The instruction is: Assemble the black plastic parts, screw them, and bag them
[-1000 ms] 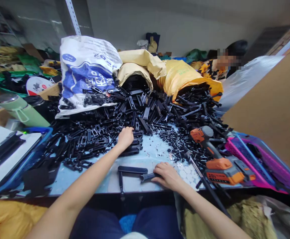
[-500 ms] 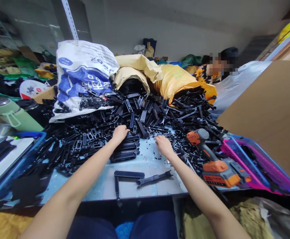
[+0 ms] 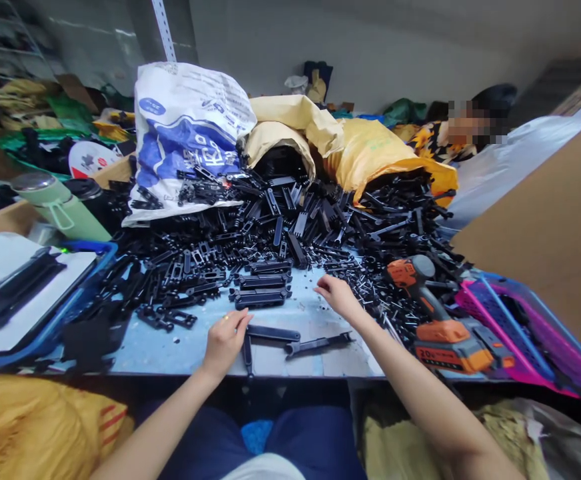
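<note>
My left hand (image 3: 225,341) is just left of a hinged pair of black plastic arms (image 3: 273,333) near the table's front edge. Its thumb and fingers are pinched together, and whatever may be between them is hidden. To the right of those arms lies a loose black forked arm (image 3: 318,345). Behind them sits a row of stacked black arms (image 3: 261,297). My right hand (image 3: 338,295) hovers by the left side of a scatter of small screws (image 3: 365,300), fingers curled closed. Anything in its grip is too small to make out.
An orange cordless drill (image 3: 443,327) stands at the right, beside a pink and blue basket (image 3: 513,327). Three sacks, one white (image 3: 190,133), spill black parts at the back. A green bottle (image 3: 63,210) leans at the left behind a blue tray (image 3: 103,250). A person (image 3: 450,137) is beyond.
My left hand has drawn back from the stacked arms toward the front edge, beside the hinged pair. My right hand stays near the screws. The view has shifted slightly left.
</note>
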Available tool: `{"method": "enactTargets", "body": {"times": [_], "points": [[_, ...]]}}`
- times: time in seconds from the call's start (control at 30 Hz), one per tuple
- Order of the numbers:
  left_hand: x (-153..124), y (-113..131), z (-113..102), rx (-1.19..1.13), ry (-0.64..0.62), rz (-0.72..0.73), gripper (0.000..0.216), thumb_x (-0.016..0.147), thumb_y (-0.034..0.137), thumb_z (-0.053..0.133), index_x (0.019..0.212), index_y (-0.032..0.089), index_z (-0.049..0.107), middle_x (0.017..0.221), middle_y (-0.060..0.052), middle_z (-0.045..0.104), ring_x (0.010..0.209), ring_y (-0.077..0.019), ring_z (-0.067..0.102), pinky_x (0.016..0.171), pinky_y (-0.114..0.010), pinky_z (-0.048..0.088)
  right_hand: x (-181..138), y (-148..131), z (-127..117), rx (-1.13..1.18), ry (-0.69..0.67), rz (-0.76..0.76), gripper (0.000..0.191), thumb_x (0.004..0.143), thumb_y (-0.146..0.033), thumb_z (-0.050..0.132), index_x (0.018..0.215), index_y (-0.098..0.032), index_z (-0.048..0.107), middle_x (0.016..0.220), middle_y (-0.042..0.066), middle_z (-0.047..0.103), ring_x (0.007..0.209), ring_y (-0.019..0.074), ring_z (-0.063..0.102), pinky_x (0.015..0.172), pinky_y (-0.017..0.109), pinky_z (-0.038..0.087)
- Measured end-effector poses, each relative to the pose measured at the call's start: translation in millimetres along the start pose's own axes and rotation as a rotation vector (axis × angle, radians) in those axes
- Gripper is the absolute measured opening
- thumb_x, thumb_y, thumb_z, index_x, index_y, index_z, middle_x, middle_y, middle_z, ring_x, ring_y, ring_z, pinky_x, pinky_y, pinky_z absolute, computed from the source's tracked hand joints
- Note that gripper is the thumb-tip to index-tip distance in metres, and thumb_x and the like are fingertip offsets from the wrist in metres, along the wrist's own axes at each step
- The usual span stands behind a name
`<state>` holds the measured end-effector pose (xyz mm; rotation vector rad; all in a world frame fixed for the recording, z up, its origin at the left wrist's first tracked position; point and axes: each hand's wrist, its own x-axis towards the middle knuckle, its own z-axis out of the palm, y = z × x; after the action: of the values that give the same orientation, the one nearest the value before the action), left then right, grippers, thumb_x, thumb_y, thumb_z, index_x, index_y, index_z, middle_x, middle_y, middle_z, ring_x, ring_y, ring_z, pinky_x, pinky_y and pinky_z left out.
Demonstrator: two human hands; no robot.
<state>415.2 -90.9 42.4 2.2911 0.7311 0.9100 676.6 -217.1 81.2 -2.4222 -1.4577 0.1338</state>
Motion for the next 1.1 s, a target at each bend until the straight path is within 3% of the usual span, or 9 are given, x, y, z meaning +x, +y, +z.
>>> {"method": "enactTargets", "body": {"times": [0.13, 0.27, 0.37, 0.57, 0.7, 0.8, 0.9, 1.0, 1.1], "points": [[-3.2, -8.1, -1.2, 0.118, -0.126, 0.194, 0.022, 0.083, 0.028, 0.047, 0.095, 0.021, 0.064, 0.092, -0.008, 0.068, 0.099, -0.0231, 0.058, 0.086, -0.036, 0.043, -27.8, -20.4, -5.4, 0.265, -0.005, -0.058, 0.008, 0.077, -0.025, 0.058, 0.081, -0.017, 0.059, 0.075, 0.002, 0.063, 0.067, 0.0138, 0.056, 0.064, 0.025, 0.042], [-10.7, -19.2, -5.9, 0.166, -0.229, 0.290, 0.027, 0.086, 0.023, 0.041, 0.105, 0.020, 0.060, 0.103, -0.010, 0.065, 0.109, -0.0237, 0.052, 0.089, -0.039, 0.040, -47.7, -40.7, -10.4, 0.447, -0.137, -0.106, 0.010, 0.074, -0.024, 0.061, 0.081, -0.018, 0.061, 0.071, 0.000, 0.063, 0.064, 0.0124, 0.057, 0.062, 0.023, 0.043], [-13.2, -21.9, -6.9, 0.203, -0.262, 0.310, 0.030, 0.086, 0.020, 0.039, 0.110, 0.019, 0.057, 0.109, -0.010, 0.062, 0.111, -0.0237, 0.050, 0.089, -0.040, 0.039, -54.3, -53.9, -10.2, 0.398, -0.193, -0.160, 0.006, 0.073, -0.021, 0.062, 0.078, -0.017, 0.062, 0.071, 0.001, 0.063, 0.063, 0.0122, 0.057, 0.061, 0.022, 0.043], [-11.5, -18.9, -6.6, 0.310, -0.220, 0.412, 0.031, 0.087, 0.017, 0.037, 0.112, 0.018, 0.055, 0.108, -0.010, 0.062, 0.111, -0.0224, 0.051, 0.087, -0.037, 0.038, -55.8, -65.0, -4.4, 0.163, -0.162, -0.334, 0.007, 0.077, -0.012, 0.056, 0.081, -0.016, 0.061, 0.076, 0.004, 0.061, 0.073, 0.0150, 0.057, 0.066, 0.024, 0.043], [-11.4, -14.6, -11.2, 0.362, -0.189, 0.533, 0.034, 0.086, 0.019, 0.040, 0.118, 0.018, 0.050, 0.116, -0.010, 0.057, 0.118, -0.0245, 0.043, 0.096, -0.043, 0.029, -66.7, -53.4, 12.4, 0.191, -0.140, -0.425, 0.012, 0.084, -0.018, 0.049, 0.088, -0.017, 0.060, 0.082, 0.005, 0.062, 0.078, 0.0150, 0.056, 0.070, 0.024, 0.044], [-8.3, -6.6, -8.9, 0.339, -0.343, 0.676, 0.038, 0.086, 0.024, 0.040, 0.124, 0.017, 0.043, 0.125, -0.010, 0.050, 0.122, -0.0245, 0.038, 0.101, -0.043, 0.023, -78.5, -36.5, 26.7, 0.252, -0.078, -0.551, 0.021, 0.088, -0.026, 0.044, 0.103, -0.019, 0.057, 0.101, 0.008, 0.061, 0.089, 0.0151, 0.054, 0.078, 0.027, 0.043], [1.5, 7.6, 5.5, 0.359, -0.516, 0.766, 0.044, 0.086, 0.032, 0.040, 0.126, 0.014, 0.039, 0.128, -0.011, 0.047, 0.115, -0.0253, 0.044, 0.096, -0.041, 0.030, -83.2, -16.5, 34.9, 0.130, 0.022, -0.561, 0.036, 0.085, -0.042, 0.047, 0.112, -0.019, 0.053, 0.113, 0.011, 0.054, 0.095, 0.0186, 0.051, 0.080, 0.031, 0.041], [15.4, 24.7, 27.4, 0.446, -0.553, 0.712, 0.050, 0.085, 0.040, 0.042, 0.123, 0.009, 0.041, 0.118, -0.014, 0.053, 0.097, -0.0253, 0.052, 0.080, -0.038, 0.039, -77.3, 0.9, 40.1, -0.067, 0.151, -0.482, 0.046, 0.078, -0.057, 0.048, 0.087, -0.014, 0.062, 0.084, 0.011, 0.059, 0.077, 0.0197, 0.052, 0.067, 0.030, 0.039], [24.9, 34.2, 41.8, 0.487, -0.545, 0.637, 0.055, 0.084, 0.048, 0.038, 0.119, 0.005, 0.045, 0.096, -0.014, 0.061, 0.086, -0.0240, 0.053, 0.071, -0.036, 0.039, -70.1, 12.9, 45.1, -0.207, 0.220, -0.433, 0.051, 0.077, -0.062, 0.044, 0.061, -0.015, 0.056, 0.060, 0.006, 0.053, 0.061, 0.0163, 0.047, 0.057, 0.027, 0.032]]}}
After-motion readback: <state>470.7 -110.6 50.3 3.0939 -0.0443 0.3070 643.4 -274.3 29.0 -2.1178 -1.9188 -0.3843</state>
